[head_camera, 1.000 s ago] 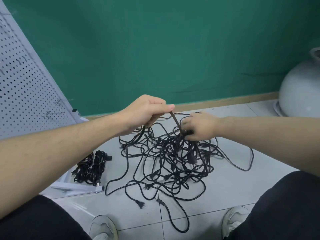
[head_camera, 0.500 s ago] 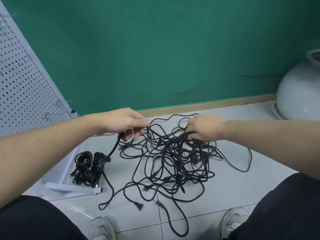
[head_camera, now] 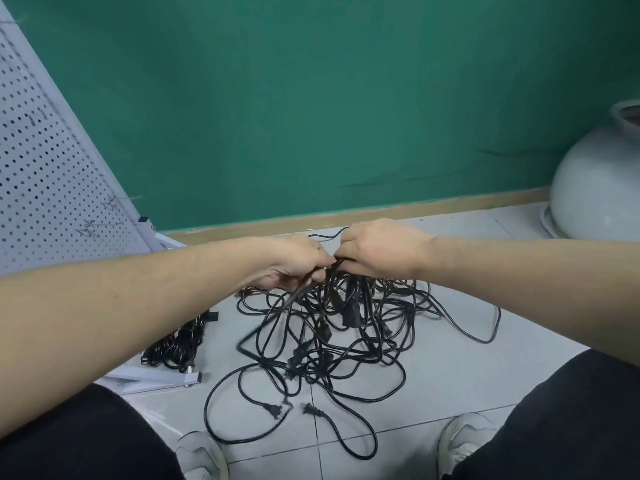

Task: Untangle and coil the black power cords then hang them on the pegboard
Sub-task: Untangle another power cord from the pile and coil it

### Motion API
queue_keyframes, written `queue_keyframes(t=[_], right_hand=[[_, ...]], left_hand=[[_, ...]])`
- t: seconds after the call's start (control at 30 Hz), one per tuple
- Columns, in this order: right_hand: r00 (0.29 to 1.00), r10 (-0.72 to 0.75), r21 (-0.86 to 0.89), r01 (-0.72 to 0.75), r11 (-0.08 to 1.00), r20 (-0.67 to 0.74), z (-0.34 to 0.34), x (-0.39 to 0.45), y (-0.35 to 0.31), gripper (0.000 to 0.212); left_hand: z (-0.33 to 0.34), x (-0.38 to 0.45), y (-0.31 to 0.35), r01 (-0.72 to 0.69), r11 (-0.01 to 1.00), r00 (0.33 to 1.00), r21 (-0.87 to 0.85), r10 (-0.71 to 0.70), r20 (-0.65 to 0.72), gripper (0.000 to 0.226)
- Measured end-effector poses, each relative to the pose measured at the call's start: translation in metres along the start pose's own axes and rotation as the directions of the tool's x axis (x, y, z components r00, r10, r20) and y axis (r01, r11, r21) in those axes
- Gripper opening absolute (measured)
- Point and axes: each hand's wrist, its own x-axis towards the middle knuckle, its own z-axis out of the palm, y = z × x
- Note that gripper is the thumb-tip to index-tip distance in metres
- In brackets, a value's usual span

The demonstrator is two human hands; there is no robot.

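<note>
A tangle of black power cords (head_camera: 346, 327) lies on the pale floor tiles in front of me, with loose plug ends near my feet. My left hand (head_camera: 294, 261) grips a strand at the top of the pile, fingers curled round it. Right beside it, my right hand (head_camera: 381, 247) holds cords at the same spot, and the two hands almost touch. A white pegboard (head_camera: 45, 174) with wire hooks leans at the left. Two coiled cord bundles (head_camera: 180, 341) lie at its foot, partly hidden by my left forearm.
A green wall with a wooden skirting runs across the back. A large white rounded vessel (head_camera: 599, 188) stands at the right. My knees in dark trousers and pale shoes frame the bottom. The pegboard's white base bar (head_camera: 162, 377) lies left of the cords.
My left hand has moved right from the pile's left side and now meets my right hand over the tangle. The strand it holds has swung with it, and the loose loops below have shifted.
</note>
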Motion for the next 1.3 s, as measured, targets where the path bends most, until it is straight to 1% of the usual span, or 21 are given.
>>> queue_keyframes(t=[0.07,0.13,0.23,0.3,0.37,0.43,0.5,0.57,0.63,0.7,0.73,0.77,0.83,0.9,0.93,0.97,1.0,1.07,1.1,1.2,1.3], right_hand=[[1.000,-0.001,-0.023,0.001,1.000,-0.028,0.001,-0.001,0.002,0.034],[0.995,-0.031,-0.047,0.027,0.999,-0.094,0.001,-0.005,0.005,0.031],[0.952,-0.165,-0.022,0.165,0.986,-0.259,0.004,-0.018,0.015,0.028],[0.936,-0.245,0.007,0.255,0.967,-0.253,0.007,-0.029,0.021,0.023],[0.950,-0.286,0.067,0.296,0.953,-0.127,0.014,-0.036,0.023,0.021],[0.977,-0.186,0.071,0.179,0.981,0.102,0.020,-0.042,0.024,0.018],[0.955,-0.023,0.013,0.020,1.000,0.296,0.025,-0.047,0.027,0.016],[0.926,0.125,-0.062,-0.110,0.992,0.356,0.032,-0.049,0.026,0.019],[0.878,0.288,-0.075,-0.282,0.957,0.383,0.034,-0.045,0.027,0.024],[0.788,0.413,-0.003,-0.463,0.887,0.456,0.035,-0.038,0.032,0.025],[0.754,0.446,0.074,-0.543,0.837,0.482,0.033,-0.035,0.034,0.029],[0.742,0.458,0.188,-0.603,0.775,0.489,0.029,-0.033,0.035,0.036],[0.768,0.451,0.473,-0.638,0.608,0.455,0.021,-0.028,0.033,0.061],[0.823,0.430,0.711,-0.549,0.439,0.371,0.009,-0.019,0.021,0.077],[0.850,0.415,0.783,-0.488,0.386,0.324,0.002,-0.014,0.015,0.080],[0.870,0.404,0.833,-0.430,0.348,0.281,-0.002,-0.007,0.010,0.078],[0.881,0.407,0.866,-0.385,0.319,0.242,-0.006,-0.001,0.005,0.070],[0.875,0.431,0.886,-0.364,0.286,0.220,-0.012,0.007,0.000,0.035],[0.871,0.438,0.897,-0.360,0.258,0.223,-0.014,0.009,0.000,0.027],[0.865,0.419,0.942,-0.330,0.057,0.278,-0.015,0.003,0.003,0.028],[0.847,0.425,0.944,-0.326,-0.057,0.319,-0.016,-0.010,0.012,0.025]], left_hand=[[-0.001,0.004,-0.001,0.022,0.995,1.000,-0.098,-0.024,-0.017,0.026],[-0.003,0.009,-0.005,0.081,0.972,0.994,-0.222,-0.096,-0.056,0.026],[-0.016,0.018,-0.015,0.098,0.937,0.977,-0.335,-0.155,-0.148,0.027],[-0.037,0.024,-0.022,0.024,0.943,0.942,-0.333,-0.132,-0.307,0.028],[-0.065,0.024,-0.029,-0.059,0.919,0.885,-0.390,-0.133,-0.446,0.027],[-0.085,0.017,-0.037,-0.111,0.884,0.874,-0.455,-0.130,-0.467,0.022],[-0.091,0.009,-0.042,-0.133,0.904,0.890,-0.407,-0.072,-0.450,0.013],[-0.089,0.004,-0.039,-0.173,0.927,0.899,-0.333,0.010,-0.439,0.010],[-0.086,0.001,-0.031,-0.231,0.912,0.902,-0.338,0.070,-0.427,0.011],[-0.083,-0.003,-0.023,-0.290,0.881,0.907,-0.373,0.129,-0.401,0.011],[-0.080,-0.005,-0.020,-0.314,0.867,0.910,-0.386,0.160,-0.382,0.012],[-0.078,-0.006,-0.017,-0.332,0.858,0.913,-0.391,0.189,-0.362,0.012],[-0.072,-0.010,-0.008,-0.358,0.851,0.916,-0.384,0.241,-0.322,0.014],[-0.064,-0.014,0.001,-0.378,0.844,0.915,-0.380,0.279,-0.292,0.014],[-0.061,-0.017,0.006,-0.388,0.839,0.914,-0.381,0.295,-0.280,0.014],[-0.057,-0.019,0.009,-0.397,0.834,0.912,-0.384,0.311,-0.268,0.014],[-0.054,-0.021,0.012,-0.407,0.828,0.909,-0.386,0.327,-0.258,0.014],[-0.049,-0.023,0.014,-0.427,0.823,0.901,-0.376,0.350,-0.257,0.014],[-0.048,-0.023,0.014,-0.437,0.823,0.895,-0.363,0.355,-0.272,0.013],[-0.050,-0.023,0.010,-0.459,0.804,0.875,-0.377,0.337,-0.347,0.013],[-0.053,-0.021,0.005,-0.467,0.753,0.869,-0.463,0.297,-0.395,0.012]])
